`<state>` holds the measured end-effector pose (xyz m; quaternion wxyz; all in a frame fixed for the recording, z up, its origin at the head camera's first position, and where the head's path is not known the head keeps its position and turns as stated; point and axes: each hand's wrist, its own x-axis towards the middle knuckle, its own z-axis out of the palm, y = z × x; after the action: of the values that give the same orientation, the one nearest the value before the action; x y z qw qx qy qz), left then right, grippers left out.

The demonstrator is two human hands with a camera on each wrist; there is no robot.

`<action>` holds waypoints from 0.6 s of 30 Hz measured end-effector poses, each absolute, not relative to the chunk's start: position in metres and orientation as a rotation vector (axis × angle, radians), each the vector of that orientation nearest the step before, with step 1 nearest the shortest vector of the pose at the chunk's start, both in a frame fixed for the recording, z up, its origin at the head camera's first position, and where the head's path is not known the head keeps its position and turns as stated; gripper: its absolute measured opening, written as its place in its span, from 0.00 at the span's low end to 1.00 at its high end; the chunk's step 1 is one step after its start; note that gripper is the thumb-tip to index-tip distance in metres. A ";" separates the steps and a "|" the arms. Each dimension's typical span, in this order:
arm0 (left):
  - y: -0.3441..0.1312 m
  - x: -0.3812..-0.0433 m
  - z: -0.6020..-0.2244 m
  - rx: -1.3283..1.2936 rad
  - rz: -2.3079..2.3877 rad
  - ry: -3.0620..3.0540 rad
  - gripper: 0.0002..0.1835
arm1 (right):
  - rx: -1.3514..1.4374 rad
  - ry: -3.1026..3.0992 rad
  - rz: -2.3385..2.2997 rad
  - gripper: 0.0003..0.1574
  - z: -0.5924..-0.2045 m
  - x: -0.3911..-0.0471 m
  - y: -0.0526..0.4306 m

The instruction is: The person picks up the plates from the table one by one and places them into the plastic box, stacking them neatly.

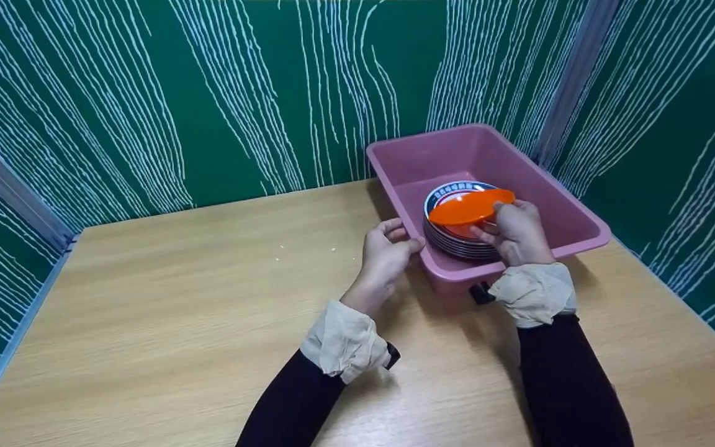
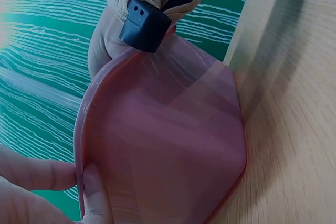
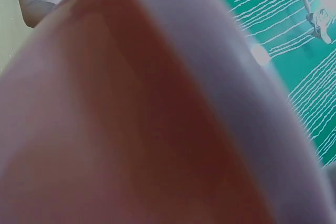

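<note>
A pink plastic tub (image 1: 556, 180) stands at the back right of the table. Inside it, near the front, lies a stack of plates (image 1: 460, 247) with dark patterned rims. My right hand (image 1: 519, 230) reaches over the tub's front rim and pinches a shallow orange dish (image 1: 472, 207), tilted above the stack. More orange shows just under that dish, partly covered by it. My left hand (image 1: 385, 261) grips the tub's left rim; in the left wrist view its thumb (image 2: 96, 195) lies on the outer wall. The tub's wall (image 3: 105, 103) blocks the right wrist view of the dish.
The wooden table (image 1: 208, 323) extends to the left and front of the tub. A few small white bits (image 1: 282, 248) lie on it. Green walls (image 1: 227, 167) with white wavy lines rise behind and at both sides, close to the tub.
</note>
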<state>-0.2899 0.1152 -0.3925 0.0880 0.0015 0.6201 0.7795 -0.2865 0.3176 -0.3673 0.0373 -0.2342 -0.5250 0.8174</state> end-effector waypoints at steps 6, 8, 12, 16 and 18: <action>0.116 -0.290 -0.393 -0.013 2.333 1.830 0.27 | -0.816 -1.639 2.475 0.39 -0.366 -0.286 0.318; 0.116 -0.290 -0.393 -0.015 2.337 1.827 0.27 | -0.860 -1.636 2.463 0.38 -0.365 -0.286 0.318; 0.116 -0.290 -0.393 -0.013 2.338 1.829 0.27 | -0.933 -1.603 2.442 0.37 -0.364 -0.288 0.318; 0.116 -0.290 -0.392 -0.015 2.343 1.819 0.27 | -0.958 -1.520 2.461 0.40 -0.364 -0.289 0.319; 0.116 -0.290 -0.392 -0.015 2.342 1.822 0.27 | -0.951 -1.460 2.489 0.41 -0.364 -0.289 0.319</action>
<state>-0.2899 0.1161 -0.3924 0.0871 -0.0050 0.6116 0.7863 -0.2893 0.3190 -0.3635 0.0516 -0.3124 -0.4799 0.8182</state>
